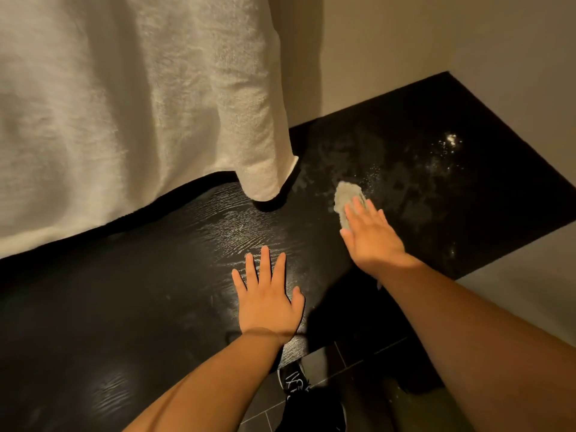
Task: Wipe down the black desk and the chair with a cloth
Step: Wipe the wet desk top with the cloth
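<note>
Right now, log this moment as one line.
step: desk wipe | left hand: flat on black desk | right hand: pressing cloth | smears: beyond cloth

Left hand [268, 302] flat on counter [140, 307]; right hand [372, 236] farther right, on cloth [346, 199]. Curtain [124, 104] hangs behind, left.

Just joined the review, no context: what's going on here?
A person is wiping the black desk with a small grey cloth. The right hand presses the cloth flat under straight fingers, beside wet smears on the desk's right part. The left hand rests flat on the desk nearer the front edge. A cream fabric hangs over the back left. No chair is in view.
</note>
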The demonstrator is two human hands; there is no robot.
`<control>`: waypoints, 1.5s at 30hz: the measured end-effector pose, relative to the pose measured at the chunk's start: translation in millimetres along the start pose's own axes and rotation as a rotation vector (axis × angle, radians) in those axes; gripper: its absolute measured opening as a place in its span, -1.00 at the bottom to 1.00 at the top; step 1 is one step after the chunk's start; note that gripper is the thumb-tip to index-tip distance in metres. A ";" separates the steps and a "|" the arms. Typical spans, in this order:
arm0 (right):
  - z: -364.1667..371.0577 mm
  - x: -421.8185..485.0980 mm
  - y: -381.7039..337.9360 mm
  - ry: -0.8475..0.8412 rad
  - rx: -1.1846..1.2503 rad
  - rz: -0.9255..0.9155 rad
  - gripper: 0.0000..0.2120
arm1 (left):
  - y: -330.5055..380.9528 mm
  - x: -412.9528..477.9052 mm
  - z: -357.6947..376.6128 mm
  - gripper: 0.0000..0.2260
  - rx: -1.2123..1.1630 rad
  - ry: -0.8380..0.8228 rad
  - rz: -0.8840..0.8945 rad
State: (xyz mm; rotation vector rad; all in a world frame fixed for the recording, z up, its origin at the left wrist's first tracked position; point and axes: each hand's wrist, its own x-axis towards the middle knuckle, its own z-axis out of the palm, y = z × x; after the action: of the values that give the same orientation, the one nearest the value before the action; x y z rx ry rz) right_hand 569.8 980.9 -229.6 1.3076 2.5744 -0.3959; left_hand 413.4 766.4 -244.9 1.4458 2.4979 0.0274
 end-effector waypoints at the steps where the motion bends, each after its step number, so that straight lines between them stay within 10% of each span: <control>1: -0.3 0.2 -2.9 -0.003 0.003 0.045 -0.39 | -0.5 -0.1 0.4 -0.32 0.000 -0.005 0.000; 13: 23.4 -38.9 -25.0 0.012 -0.111 -0.391 -0.39 | 9.4 22.6 -14.3 -0.42 -0.166 0.061 -0.070; 21: 5.6 20.4 4.5 0.156 0.005 -0.002 -0.40 | 37.1 79.7 -10.6 -0.39 -0.103 0.079 -0.091; 28: 23.0 -14.6 -12.4 0.096 -0.075 -0.495 -0.45 | 41.6 78.1 -13.2 -0.36 -0.082 0.107 -0.114; 35: -3.9 50.4 17.0 0.214 -0.024 -0.081 -0.45 | 42.7 81.9 -12.5 -0.36 -0.056 0.129 -0.122; 45: 0.7 44.4 3.3 0.180 -0.119 -0.533 -0.51 | 43.3 83.0 -13.5 -0.35 -0.042 0.122 -0.127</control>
State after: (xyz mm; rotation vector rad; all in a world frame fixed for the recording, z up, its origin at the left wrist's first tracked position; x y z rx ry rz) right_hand 547.0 1015.9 -244.9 0.6262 3.0278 -0.2108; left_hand 407.9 860.8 -243.0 1.3031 2.6649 0.1477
